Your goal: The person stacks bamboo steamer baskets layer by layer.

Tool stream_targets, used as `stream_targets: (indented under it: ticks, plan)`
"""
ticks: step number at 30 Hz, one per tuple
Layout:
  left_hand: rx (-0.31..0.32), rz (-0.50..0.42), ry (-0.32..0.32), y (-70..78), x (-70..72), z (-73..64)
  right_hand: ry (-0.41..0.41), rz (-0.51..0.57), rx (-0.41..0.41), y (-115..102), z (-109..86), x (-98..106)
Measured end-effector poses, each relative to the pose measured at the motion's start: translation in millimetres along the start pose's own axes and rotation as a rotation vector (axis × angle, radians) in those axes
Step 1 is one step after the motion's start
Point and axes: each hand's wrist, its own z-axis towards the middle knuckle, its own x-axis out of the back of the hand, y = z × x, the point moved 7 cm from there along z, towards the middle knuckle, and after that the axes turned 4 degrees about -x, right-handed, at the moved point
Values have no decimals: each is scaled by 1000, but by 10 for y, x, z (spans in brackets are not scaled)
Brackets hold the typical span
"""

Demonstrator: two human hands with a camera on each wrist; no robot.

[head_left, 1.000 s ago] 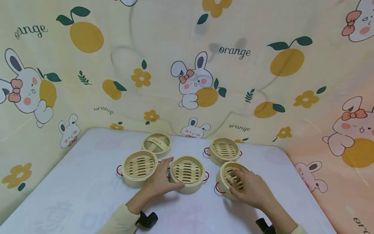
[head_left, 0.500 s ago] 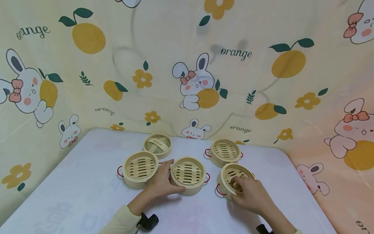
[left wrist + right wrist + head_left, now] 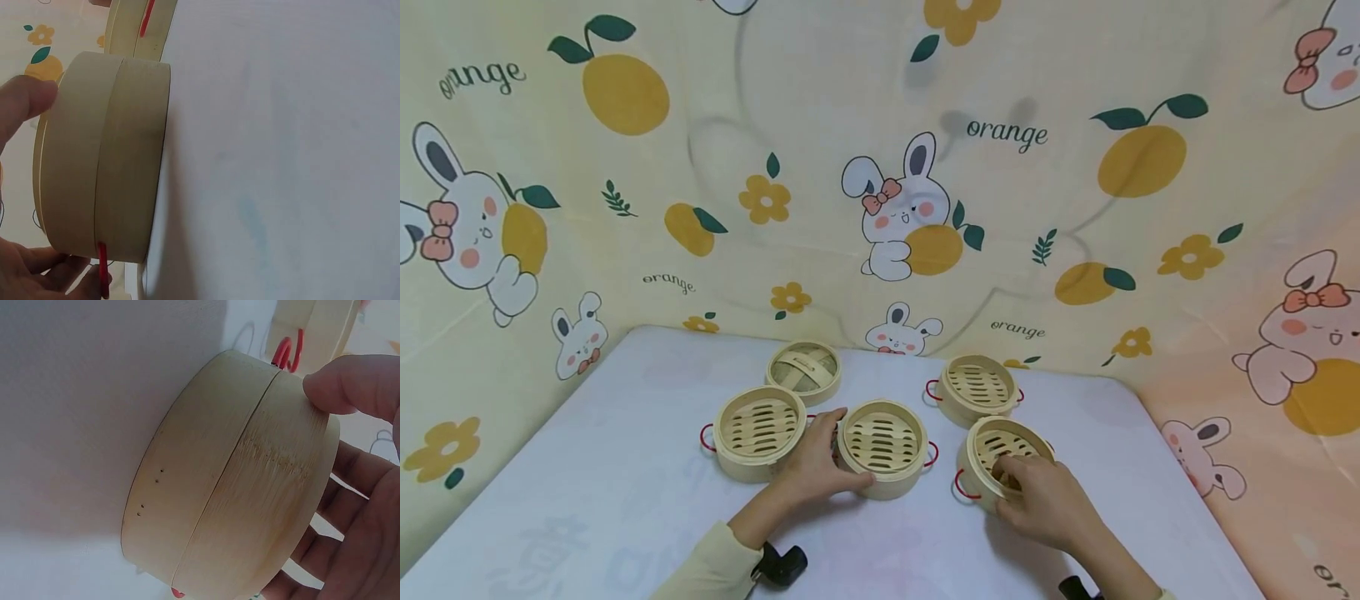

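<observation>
Left fingers (image 3: pixel 824 429): curled round middle steamer (image 3: pixel 883 446) | right fingers (image 3: pixel 1019 469): pinching near-right steamer (image 3: pixel 988 450) | both pale, slotted, red-handled

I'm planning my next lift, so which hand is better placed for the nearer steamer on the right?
Probably your right hand, which pinches the wall of the nearer steamer, while your left hand holds the middle steamer.

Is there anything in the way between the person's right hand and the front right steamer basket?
Nothing visible. The right hand is at the front right basket, with its thumb at the outer wall and its fingers over the rim. The back right basket stands beyond, not between them.
</observation>
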Motion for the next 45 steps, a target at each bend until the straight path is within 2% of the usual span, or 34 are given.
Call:
stream_targets:
  ticks: [10, 19, 25, 40, 45]
  plan:
    - [28, 1, 11, -8, 12, -5, -23, 9, -1, -7, -3, -11]
    - [17, -6, 3, 3, 20, 11, 8, -34, 38, -28, -2, 5]
    - [35, 19, -10, -3, 7, -3, 21, -36, 35, -25, -12, 5]
    - [43, 43, 20, 48, 5, -42, 156, -57, 105, -61, -50, 118]
    - [37, 35, 36, 50, 8, -51, 170, -63, 103, -90, -62, 187]
